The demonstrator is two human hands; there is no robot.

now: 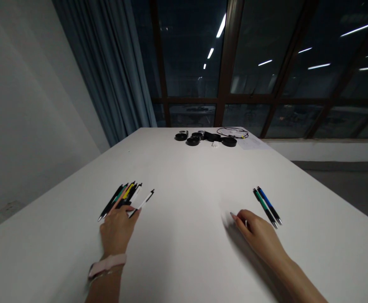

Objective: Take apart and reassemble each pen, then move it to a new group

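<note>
A single head-worn camera looks forward and down along the white tabletop (186, 248) from above its near part, facing the dark-framed window (193, 63) beyond the far edge. The left forearm (104, 290) and right forearm (292, 269) enter at the bottom, nearest the lens; the left-side pens (129, 190) lie farther off.

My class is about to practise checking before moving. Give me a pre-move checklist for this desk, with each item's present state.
1. White pen between the left hand's thumb and forefinger: ok.
2. Right hand free: cannot tell; no pen shows, but its curled inside is hidden.
3. Green pen and blue pen side by side, beyond the right hand's fingers: ok.
4. Bunched pens fully in view: not ok; the left hand covers some lower ends.
5. Pink wristband clear of the pens: ok.
</note>
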